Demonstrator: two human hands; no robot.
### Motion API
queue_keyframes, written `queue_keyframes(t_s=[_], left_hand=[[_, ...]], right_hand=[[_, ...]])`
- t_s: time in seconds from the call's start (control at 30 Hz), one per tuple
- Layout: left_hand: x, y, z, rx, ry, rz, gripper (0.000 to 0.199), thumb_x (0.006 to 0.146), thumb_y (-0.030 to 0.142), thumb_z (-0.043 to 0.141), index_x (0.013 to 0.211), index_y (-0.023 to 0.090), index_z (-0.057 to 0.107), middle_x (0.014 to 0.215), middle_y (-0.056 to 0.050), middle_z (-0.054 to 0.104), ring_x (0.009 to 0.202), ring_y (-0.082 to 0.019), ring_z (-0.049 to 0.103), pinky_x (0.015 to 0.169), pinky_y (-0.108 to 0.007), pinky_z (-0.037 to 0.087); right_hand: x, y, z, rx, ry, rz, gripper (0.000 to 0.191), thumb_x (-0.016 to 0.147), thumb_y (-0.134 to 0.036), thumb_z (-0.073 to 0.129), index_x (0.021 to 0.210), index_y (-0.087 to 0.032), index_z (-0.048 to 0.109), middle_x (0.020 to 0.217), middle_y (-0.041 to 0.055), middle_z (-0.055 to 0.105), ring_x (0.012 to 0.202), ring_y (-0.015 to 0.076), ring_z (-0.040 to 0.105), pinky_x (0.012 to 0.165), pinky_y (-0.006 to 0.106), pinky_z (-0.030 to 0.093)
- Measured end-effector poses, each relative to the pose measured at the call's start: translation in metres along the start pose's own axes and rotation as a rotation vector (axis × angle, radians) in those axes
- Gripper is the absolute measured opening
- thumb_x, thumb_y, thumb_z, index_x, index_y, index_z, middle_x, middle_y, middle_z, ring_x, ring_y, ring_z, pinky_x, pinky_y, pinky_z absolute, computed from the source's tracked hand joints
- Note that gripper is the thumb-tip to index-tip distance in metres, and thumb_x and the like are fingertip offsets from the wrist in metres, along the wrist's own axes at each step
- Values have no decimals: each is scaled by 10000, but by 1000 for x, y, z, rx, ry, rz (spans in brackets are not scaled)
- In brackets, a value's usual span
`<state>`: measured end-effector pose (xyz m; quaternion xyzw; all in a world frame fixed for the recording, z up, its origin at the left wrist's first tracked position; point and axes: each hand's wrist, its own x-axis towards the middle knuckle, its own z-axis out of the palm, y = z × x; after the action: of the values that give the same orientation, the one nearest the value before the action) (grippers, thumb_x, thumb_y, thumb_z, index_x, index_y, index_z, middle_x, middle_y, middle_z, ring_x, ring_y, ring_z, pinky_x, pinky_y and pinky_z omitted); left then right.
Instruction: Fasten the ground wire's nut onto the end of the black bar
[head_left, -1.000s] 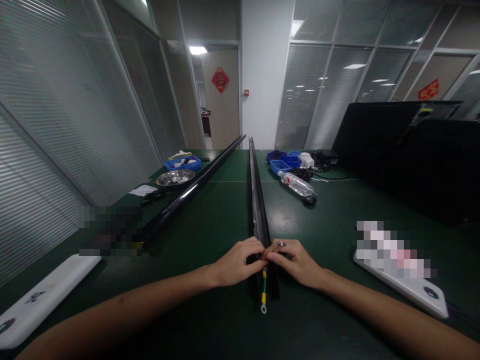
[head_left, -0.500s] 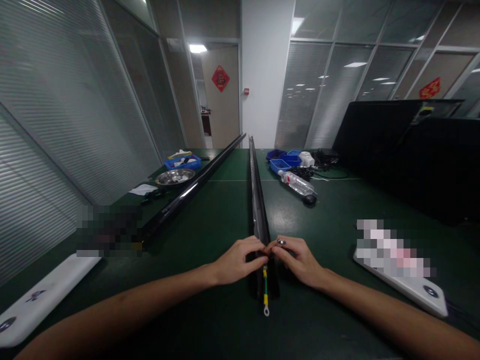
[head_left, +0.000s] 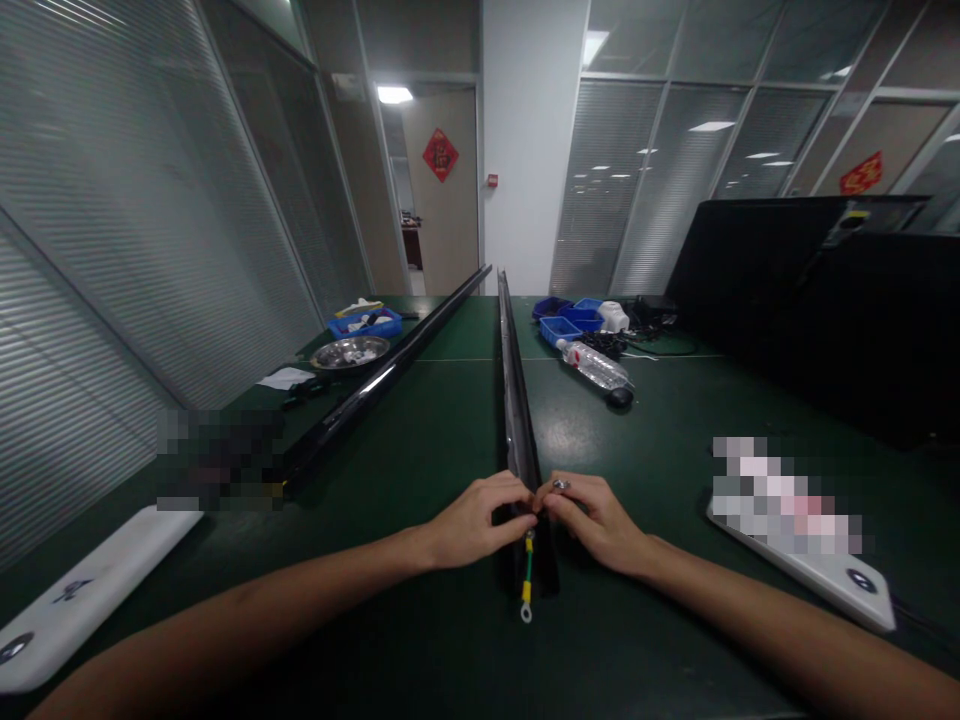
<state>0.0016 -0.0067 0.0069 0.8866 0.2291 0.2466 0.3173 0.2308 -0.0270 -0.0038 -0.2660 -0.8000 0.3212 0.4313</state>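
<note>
While both hands meet over the near part of the long dark channel (head_left: 514, 400), their fingertips hide whatever lies between them. The left hand (head_left: 484, 520) curves in from the left, thumb and forefinger bent toward each other at the channel; the right hand (head_left: 592, 515), with a ring (head_left: 561, 485) on one finger, does the same from the other side. Whether either hand is pinched on something or merely touching it, I cannot tell.

Just below the fingertips, a short green wire (head_left: 529, 568) with yellow sleeves runs toward the viewer over the channel's near end, finishing in a ring terminal (head_left: 526, 612). Its upper end is partly hidden close to the fingers, and the channel's near end sinks into shadow.

A second dark strip (head_left: 375, 385) slants across the green table (head_left: 435, 430) at left, its near end beside a pixelated patch. Another such patch covers part of the white device (head_left: 817, 575) at right; the white device at left (head_left: 90, 600) is cut off by the frame.
</note>
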Motion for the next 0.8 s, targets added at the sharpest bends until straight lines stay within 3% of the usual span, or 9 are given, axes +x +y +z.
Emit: queue_keyframes(t_s=[0.33,0.8], left_hand=[[2,-4,4,23,-16,26,175,1055,243,518,1012,155,663,966,-55,653,945,-195,592,907,-325,468],[0,-1,1,19,14,0,152,1034,263,549,968,163,642,949,-49,655,970,-203,589,881,-320,478]], right_hand=[[1,4,0,1,-26,-21,256,1044,-354,604,977,-161,758,836,39,689,765,169,656,735,276,511],[0,4,0,-29,23,-45,289,1078,-341,530,1016,-169,754,866,62,713,767,178,675,725,286,515]])
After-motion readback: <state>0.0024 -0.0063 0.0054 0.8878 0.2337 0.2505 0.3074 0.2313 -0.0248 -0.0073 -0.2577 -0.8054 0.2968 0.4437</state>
